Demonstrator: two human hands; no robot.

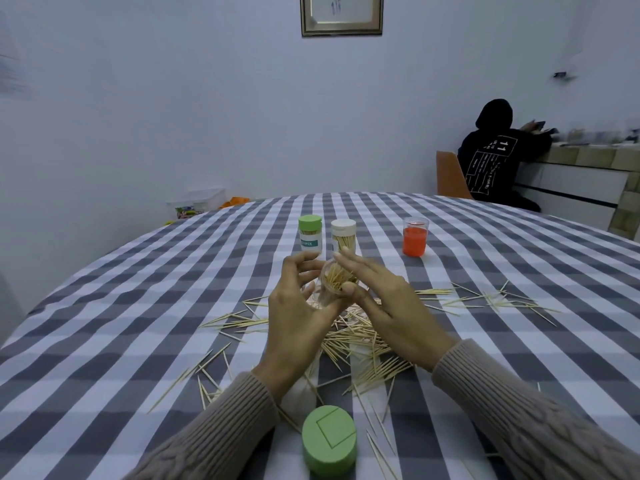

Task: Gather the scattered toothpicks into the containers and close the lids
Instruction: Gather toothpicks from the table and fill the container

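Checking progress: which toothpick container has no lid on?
The clear container held in the left hand; the green-lidded and white-lidded ones stand capped.

Both forearms come up from frame bottom, knit sleeves to wrists. L hand (298, 306) at centre, fingers curled round a clear container (332, 284), tilted. R hand (388, 306) just right of it, fingers extended, thumb tip on container rim.
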